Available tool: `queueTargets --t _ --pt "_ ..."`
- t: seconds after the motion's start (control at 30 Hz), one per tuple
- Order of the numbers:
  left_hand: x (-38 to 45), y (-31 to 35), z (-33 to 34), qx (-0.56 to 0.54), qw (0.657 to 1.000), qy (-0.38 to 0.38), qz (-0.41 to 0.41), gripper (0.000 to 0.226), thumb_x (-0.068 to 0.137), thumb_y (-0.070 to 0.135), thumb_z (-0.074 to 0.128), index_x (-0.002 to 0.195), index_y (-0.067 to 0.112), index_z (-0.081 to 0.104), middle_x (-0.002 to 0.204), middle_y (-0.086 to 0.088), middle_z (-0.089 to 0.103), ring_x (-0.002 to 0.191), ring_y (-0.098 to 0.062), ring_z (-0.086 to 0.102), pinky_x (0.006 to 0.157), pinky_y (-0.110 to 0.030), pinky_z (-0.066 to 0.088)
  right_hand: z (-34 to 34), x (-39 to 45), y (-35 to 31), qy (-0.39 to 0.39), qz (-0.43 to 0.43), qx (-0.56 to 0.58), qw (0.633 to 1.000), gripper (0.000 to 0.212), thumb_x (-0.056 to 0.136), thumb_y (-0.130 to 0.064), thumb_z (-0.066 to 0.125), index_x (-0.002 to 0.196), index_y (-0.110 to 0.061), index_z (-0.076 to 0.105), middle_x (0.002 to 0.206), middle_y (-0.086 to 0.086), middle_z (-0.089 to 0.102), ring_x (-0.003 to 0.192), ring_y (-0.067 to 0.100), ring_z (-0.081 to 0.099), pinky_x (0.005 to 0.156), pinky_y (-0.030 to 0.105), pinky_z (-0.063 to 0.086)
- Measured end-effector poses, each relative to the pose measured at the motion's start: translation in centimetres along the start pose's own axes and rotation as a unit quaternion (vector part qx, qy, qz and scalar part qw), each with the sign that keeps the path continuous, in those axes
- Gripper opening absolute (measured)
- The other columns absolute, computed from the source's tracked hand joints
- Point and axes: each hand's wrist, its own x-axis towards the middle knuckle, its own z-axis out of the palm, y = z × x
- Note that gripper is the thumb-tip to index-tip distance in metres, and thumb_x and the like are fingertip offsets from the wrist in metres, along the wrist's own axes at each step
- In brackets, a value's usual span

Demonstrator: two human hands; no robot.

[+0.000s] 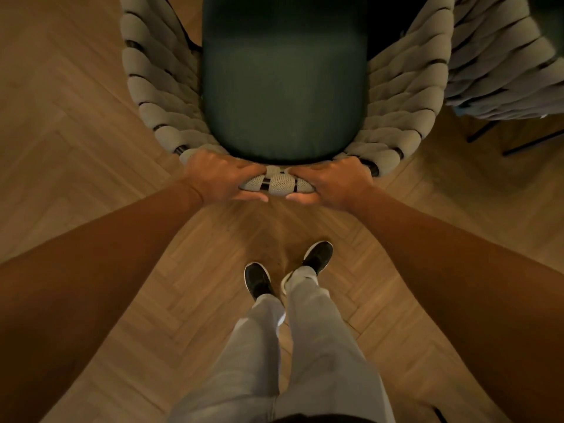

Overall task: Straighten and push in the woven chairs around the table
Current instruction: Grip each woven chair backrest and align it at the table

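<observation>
Seen from straight above, a woven chair [406, 87] with thick grey braided sides and a dark green seat cushion [283, 83] fills the upper middle. My left hand [222, 178] and my right hand [332, 181] both grip the top rim of its backrest [276, 183], side by side, thumbs under the rim and fingers over it. The chair's front runs out of the top of the frame, and no table is visible.
A second woven chair [503, 62] stands close at the upper right, its thin black legs [531, 141] on the herringbone wood floor [76, 132]. My feet in black shoes [258, 279] stand just behind the held chair.
</observation>
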Motion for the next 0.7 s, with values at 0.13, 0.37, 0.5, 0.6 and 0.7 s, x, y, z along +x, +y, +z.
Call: queueTargets --t 0.13,0.37,0.5,0.6,0.7 --pt "-0.1 0.4 -0.1 0.033 0.998 -0.05 -0.03 0.087 0.083 0.087 0.016 0.142 0.032 0.046 0.119 0.002 0.07 0.091 -0.022 0.07 0.06 -0.029 0.052 -0.1 0.0 -0.1 -0.044 0.025 0.004 0.999 0.08 0.086 -0.089 0.013 0.14 -0.043 0.048 0.102 -0.007 0.073 0.081 0.02 0.068 0.056 0.03 0.047" --pt "-0.8 2.8 -1.8 -0.046 0.984 -0.138 -0.105 0.099 0.08 0.089 0.029 0.155 0.025 0.027 0.151 -0.005 0.049 0.135 -0.028 0.049 0.112 -0.049 0.038 -3.0 -2.1 -2.4 -0.1 0.092 0.075 0.988 0.074 0.096 -0.075 0.028 0.156 -0.032 0.034 0.154 0.003 0.046 0.136 0.026 0.048 0.104 0.045 0.044" --pt "-0.9 6.0 -2.4 -0.078 0.983 -0.117 -0.121 0.104 0.08 0.093 0.021 0.157 0.023 0.023 0.16 -0.005 0.036 0.146 -0.027 0.035 0.121 -0.052 0.021 -4.9 -5.8 -1.3 -0.075 0.153 0.107 0.98 0.067 0.101 -0.066 0.031 0.158 -0.031 0.031 0.166 0.005 0.025 0.152 0.028 0.024 0.122 0.048 0.021" --pt "1.5 9.2 -3.1 -0.132 0.975 -0.106 -0.144 0.108 0.079 0.094 0.012 0.159 0.023 0.021 0.163 -0.005 0.03 0.149 -0.027 0.031 0.122 -0.052 0.017 -6.3 -7.9 2.0 -0.018 0.228 0.131 0.965 0.066 0.101 -0.063 0.035 0.157 -0.029 0.034 0.166 0.009 0.023 0.152 0.031 0.022 0.121 0.05 0.024" --pt "6.2 12.2 -3.7 -0.189 0.965 -0.092 -0.157 0.101 0.083 0.09 0.023 0.16 0.024 0.016 0.166 -0.003 0.023 0.151 -0.023 0.026 0.123 -0.048 0.017 -7.1 -8.8 6.7 0.044 0.287 0.147 0.946 0.064 0.104 -0.057 0.033 0.158 -0.024 0.031 0.165 0.013 0.023 0.149 0.033 0.028 0.116 0.052 0.032"
